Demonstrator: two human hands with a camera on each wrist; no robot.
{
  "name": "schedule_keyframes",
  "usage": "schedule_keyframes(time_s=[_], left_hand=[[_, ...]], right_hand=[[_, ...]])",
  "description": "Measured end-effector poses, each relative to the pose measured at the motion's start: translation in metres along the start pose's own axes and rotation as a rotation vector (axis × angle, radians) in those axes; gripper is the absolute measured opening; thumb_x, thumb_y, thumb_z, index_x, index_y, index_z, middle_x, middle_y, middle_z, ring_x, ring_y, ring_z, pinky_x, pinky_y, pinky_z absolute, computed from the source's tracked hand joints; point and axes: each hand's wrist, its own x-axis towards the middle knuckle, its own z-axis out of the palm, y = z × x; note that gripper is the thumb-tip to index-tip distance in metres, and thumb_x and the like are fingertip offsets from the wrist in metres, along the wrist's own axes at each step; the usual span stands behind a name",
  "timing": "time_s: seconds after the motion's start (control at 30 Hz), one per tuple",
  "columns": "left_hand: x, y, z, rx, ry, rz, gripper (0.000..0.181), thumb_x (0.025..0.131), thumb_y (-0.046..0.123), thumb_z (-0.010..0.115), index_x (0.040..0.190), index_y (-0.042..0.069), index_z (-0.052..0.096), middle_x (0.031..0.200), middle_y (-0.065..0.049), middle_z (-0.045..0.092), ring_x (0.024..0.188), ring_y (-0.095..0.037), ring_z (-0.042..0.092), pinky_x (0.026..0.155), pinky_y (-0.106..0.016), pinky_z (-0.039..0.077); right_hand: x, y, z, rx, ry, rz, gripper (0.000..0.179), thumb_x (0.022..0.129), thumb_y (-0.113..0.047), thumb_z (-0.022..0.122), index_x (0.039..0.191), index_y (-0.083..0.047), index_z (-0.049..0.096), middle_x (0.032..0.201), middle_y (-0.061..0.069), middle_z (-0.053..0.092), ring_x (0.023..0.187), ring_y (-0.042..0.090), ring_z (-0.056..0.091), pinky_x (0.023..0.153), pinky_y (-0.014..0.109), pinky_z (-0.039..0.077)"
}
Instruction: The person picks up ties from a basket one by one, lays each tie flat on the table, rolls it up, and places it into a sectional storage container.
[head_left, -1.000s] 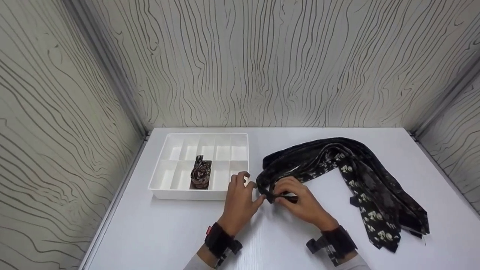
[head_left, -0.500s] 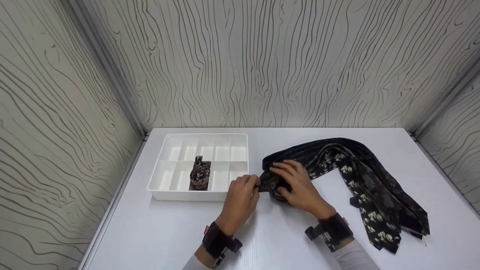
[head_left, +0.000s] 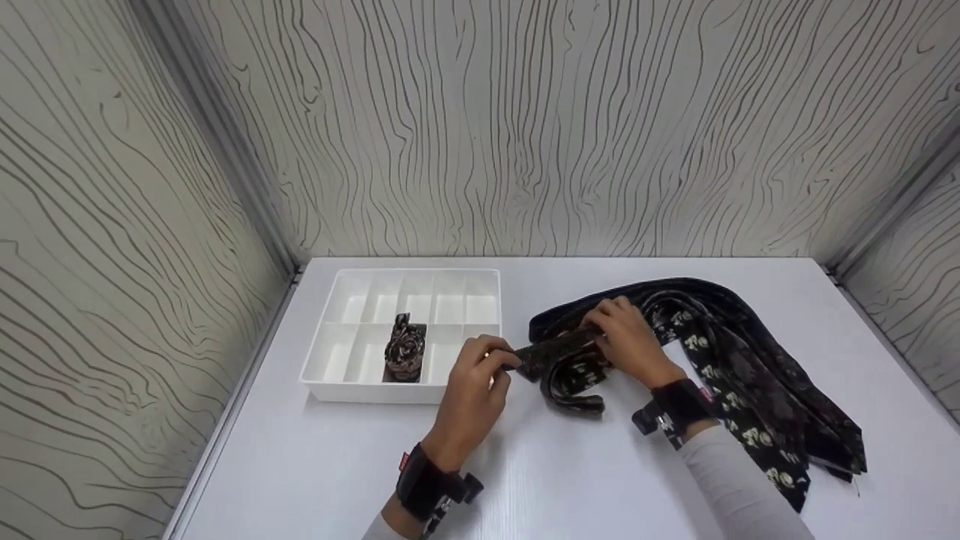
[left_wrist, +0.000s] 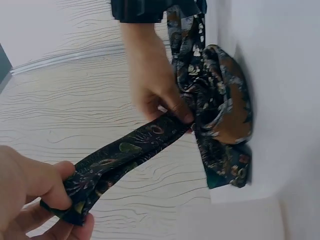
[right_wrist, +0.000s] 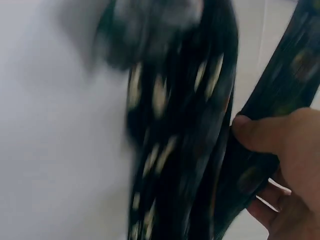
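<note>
A dark floral necktie point(head_left: 553, 352) is stretched between both hands, its end at my left hand point(head_left: 471, 397). In the left wrist view, the thumb and fingers of that left hand point(left_wrist: 37, 192) pinch this end. Farther along the tie, beside the pile, my right hand point(head_left: 634, 346) grips it between thumb and fingers, as the right wrist view also shows. More dark ties point(head_left: 765, 375), some with pale flowers, lie heaped in an arc at the right. Below the stretched strip, a curled tie end point(head_left: 581, 405) lies on the table.
Left of the hands stands a white divided box point(head_left: 360, 391). One front compartment holds a rolled patterned tie point(head_left: 405, 352). The white table point(head_left: 555, 480) meets wood-grain panels point(head_left: 480, 135) at the back and sides.
The hands were close together at a bunched tie; my right hand has since moved up and right, drawing the strip out straight. My left hand keeps hold of the end near the box.
</note>
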Motion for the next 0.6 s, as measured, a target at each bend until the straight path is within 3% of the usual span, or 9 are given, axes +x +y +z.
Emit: schedule_keyframes(time_s=[0.23,0.43,0.6], left_hand=[[0.006,0.003,-0.019,-0.014,0.07,0.011,0.03,0.085,-0.019,0.068,0.095,0.008,0.078,0.109,-0.004,0.067,0.104,-0.016,0.062,0.087,-0.024,0.056],[0.005,0.001,-0.028,-0.026,0.12,0.004,0.029,0.087,-0.019,0.068,0.096,0.007,0.079,0.111,-0.002,0.068,0.104,-0.016,0.063,0.086,-0.024,0.056],[0.004,-0.004,-0.032,-0.033,0.134,-0.013,0.03,0.087,-0.019,0.067,0.097,0.007,0.079,0.111,-0.004,0.068,0.104,-0.016,0.063,0.086,-0.025,0.057]], right_hand=[[-0.009,0.052,-0.009,-0.106,0.113,0.077,0.02,0.086,0.007,0.075,0.104,-0.003,0.075,0.106,0.018,0.074,0.105,0.042,0.059,0.091,0.057,0.048],[-0.018,0.076,-0.018,-0.151,0.235,0.146,0.016,0.088,0.006,0.075,0.103,-0.001,0.074,0.107,0.023,0.073,0.109,0.048,0.057,0.088,0.058,0.044],[-0.016,0.084,-0.026,-0.149,0.331,0.205,0.011,0.095,0.003,0.067,0.106,0.002,0.067,0.11,0.026,0.071,0.12,0.05,0.056,0.103,0.063,0.042]])
